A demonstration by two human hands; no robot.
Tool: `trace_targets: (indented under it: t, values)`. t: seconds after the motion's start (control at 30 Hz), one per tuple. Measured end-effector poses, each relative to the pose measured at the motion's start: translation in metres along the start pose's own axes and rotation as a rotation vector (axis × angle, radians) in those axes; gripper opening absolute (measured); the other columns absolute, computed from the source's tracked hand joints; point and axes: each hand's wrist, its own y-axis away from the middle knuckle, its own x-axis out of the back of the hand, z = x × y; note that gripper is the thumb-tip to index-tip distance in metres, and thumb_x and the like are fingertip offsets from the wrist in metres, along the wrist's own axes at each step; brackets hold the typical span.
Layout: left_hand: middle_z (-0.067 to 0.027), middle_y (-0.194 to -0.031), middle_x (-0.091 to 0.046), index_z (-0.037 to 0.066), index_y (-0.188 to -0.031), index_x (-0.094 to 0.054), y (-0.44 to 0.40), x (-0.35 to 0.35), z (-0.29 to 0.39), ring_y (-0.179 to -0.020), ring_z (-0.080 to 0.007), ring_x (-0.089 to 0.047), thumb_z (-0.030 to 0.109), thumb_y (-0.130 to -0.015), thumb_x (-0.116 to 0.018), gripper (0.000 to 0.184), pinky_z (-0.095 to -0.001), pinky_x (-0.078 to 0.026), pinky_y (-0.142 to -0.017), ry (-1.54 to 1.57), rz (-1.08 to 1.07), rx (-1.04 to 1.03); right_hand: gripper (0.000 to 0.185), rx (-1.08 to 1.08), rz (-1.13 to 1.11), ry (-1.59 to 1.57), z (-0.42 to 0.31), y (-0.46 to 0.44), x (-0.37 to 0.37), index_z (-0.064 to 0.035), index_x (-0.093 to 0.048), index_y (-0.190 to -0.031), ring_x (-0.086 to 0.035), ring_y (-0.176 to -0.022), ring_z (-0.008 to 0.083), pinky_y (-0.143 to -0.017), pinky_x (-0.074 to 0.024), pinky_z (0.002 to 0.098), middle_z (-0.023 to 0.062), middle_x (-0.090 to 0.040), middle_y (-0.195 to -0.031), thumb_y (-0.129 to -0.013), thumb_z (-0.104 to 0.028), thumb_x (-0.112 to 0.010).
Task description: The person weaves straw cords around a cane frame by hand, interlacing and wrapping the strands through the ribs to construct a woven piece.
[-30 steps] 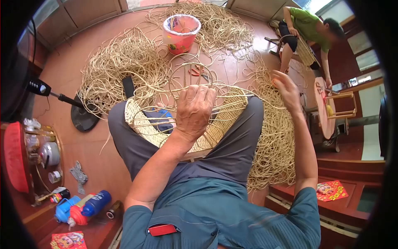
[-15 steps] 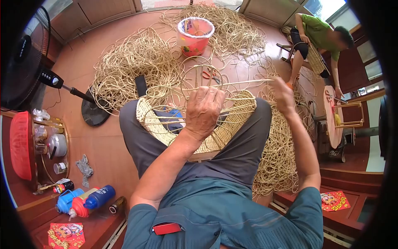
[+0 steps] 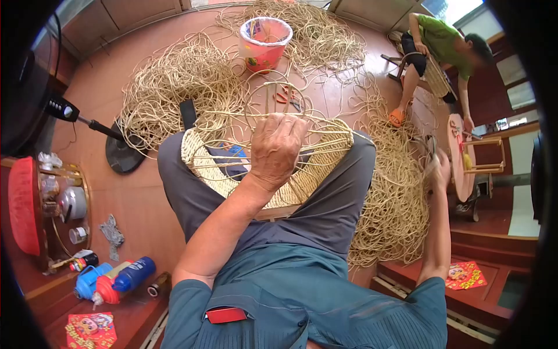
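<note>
On my lap, between my knees, rests a curved seat frame (image 3: 207, 177) wrapped in pale woven straw rope. My left hand (image 3: 278, 148) is closed over several strands of straw rope (image 3: 221, 158) that cross the frame's opening; the fingertips are partly hidden. A large rope loop (image 3: 247, 104) rises beyond that hand. Out to the right, at arm's length, my right hand (image 3: 440, 171) is closed and slightly blurred, with a blurred length of rope (image 3: 431, 148) at its fingers. Orange-handled pliers (image 3: 283, 96) lie on the floor beyond the frame.
Heaps of loose rope (image 3: 180, 87) cover the floor ahead and at right. A pink bucket (image 3: 265, 49) stands ahead. At left are a fan base (image 3: 125, 152) and bottles (image 3: 133, 274). A person in green (image 3: 444, 43) sits at the right near a round stool (image 3: 459, 157).
My right hand has swung outward to the right and down, away from the frame. My left hand keeps its grip on the strands. The whole view has shifted slightly.
</note>
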Motion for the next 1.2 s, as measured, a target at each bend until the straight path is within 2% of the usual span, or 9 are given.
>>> trace_targets:
  t: [0.13,0.3,0.4,0.7,0.97,1.03,1.07,1.1,1.2]
  values:
    - [-0.0048,-0.104,-0.078,0.013,-0.106,-0.076,-0.002,0.006,0.001,-0.106,-0.0279,-0.071,0.011,-0.094,-0.082,0.014,-0.0419,-0.054,-0.095,0.024,0.014,-0.001,0.042,0.325,-0.453,-0.107,-0.295,0.102,-0.152,-0.0042,-0.069,-0.155,-0.068,-0.142,0.0262,-0.123,-0.0506,0.0390,0.0144,-0.075,-0.150,-0.115,-0.014,-0.065]
    - [-0.0062,-0.110,-0.080,0.012,-0.110,-0.078,0.001,0.007,0.001,-0.107,-0.0296,-0.072,0.009,-0.096,-0.084,0.016,-0.0444,-0.053,-0.098,0.086,0.030,0.017,0.033,0.893,-0.662,0.021,-0.374,0.143,-0.242,-0.0095,-0.075,-0.136,-0.073,-0.125,0.0381,-0.116,-0.0500,0.0495,0.0177,-0.078,-0.130,-0.120,-0.032,-0.057]
    - [-0.0070,-0.113,-0.080,0.011,-0.113,-0.078,0.004,0.004,0.000,-0.109,-0.0300,-0.072,0.008,-0.096,-0.083,0.017,-0.0447,-0.053,-0.101,0.106,0.055,0.044,0.032,0.831,-0.878,0.067,-0.393,0.144,-0.249,-0.0080,-0.073,-0.126,-0.072,-0.123,0.0387,-0.110,-0.0496,0.0512,0.0174,-0.077,-0.123,-0.121,-0.034,-0.055]
    - [-0.0069,-0.115,-0.081,0.011,-0.112,-0.079,0.003,0.003,0.002,-0.111,-0.0297,-0.071,0.006,-0.096,-0.083,0.017,-0.0443,-0.053,-0.103,0.133,0.032,0.048,0.026,0.704,-0.909,-0.088,-0.384,0.150,-0.243,-0.0071,-0.069,-0.117,-0.074,-0.110,0.0412,-0.096,-0.0540,0.0556,0.0191,-0.074,-0.107,-0.118,-0.030,-0.057]
    - [-0.0082,-0.109,-0.074,0.011,-0.109,-0.078,0.002,0.001,0.004,-0.106,-0.0317,-0.069,0.005,-0.094,-0.084,0.016,-0.0455,-0.053,-0.097,0.142,0.092,0.076,0.017,0.701,-0.417,0.217,-0.313,0.093,-0.209,-0.0031,-0.067,-0.119,-0.070,-0.111,0.0420,-0.097,-0.0546,0.0502,0.0208,-0.072,-0.114,-0.112,-0.017,-0.059]
    - [-0.0082,-0.107,-0.073,0.011,-0.108,-0.078,0.003,0.001,0.003,-0.105,-0.0319,-0.068,0.005,-0.094,-0.084,0.017,-0.0457,-0.053,-0.095,0.147,0.136,0.102,0.020,1.078,-0.043,0.395,-0.224,0.050,-0.178,-0.0054,-0.070,-0.124,-0.073,-0.107,0.0394,-0.095,-0.0569,0.0479,0.0209,-0.070,-0.104,-0.113,-0.012,-0.055]
    - [-0.0072,-0.102,-0.070,0.012,-0.108,-0.079,0.004,0.001,0.003,-0.101,-0.0317,-0.068,0.009,-0.094,-0.086,0.016,-0.0458,-0.052,-0.092,0.143,0.140,0.127,0.027,0.829,-0.109,0.368,-0.124,0.008,-0.171,-0.0069,-0.074,-0.128,-0.073,-0.108,0.0405,-0.095,-0.0578,0.0463,0.0234,-0.071,-0.104,-0.115,-0.016,-0.051]
    - [-0.0069,-0.102,-0.070,0.012,-0.108,-0.079,0.005,0.003,0.004,-0.100,-0.0315,-0.067,0.011,-0.094,-0.087,0.016,-0.0458,-0.052,-0.090,0.132,0.139,0.163,0.030,0.137,-0.163,0.288,-0.191,0.045,-0.121,-0.0098,-0.075,-0.130,-0.073,-0.111,0.0421,-0.099,-0.0572,0.0485,0.0241,-0.075,-0.107,-0.115,-0.025,-0.054]
    - [-0.0059,-0.100,-0.069,0.013,-0.107,-0.080,0.004,0.003,0.003,-0.097,-0.0301,-0.067,0.018,-0.097,-0.086,0.013,-0.0452,-0.051,-0.087,0.093,0.133,0.216,0.042,-0.034,0.009,0.689,0.014,-0.008,-0.044,-0.0117,-0.079,-0.130,-0.074,-0.110,0.0418,-0.105,-0.0569,0.0490,0.0211,-0.079,-0.114,-0.113,-0.044,-0.059]
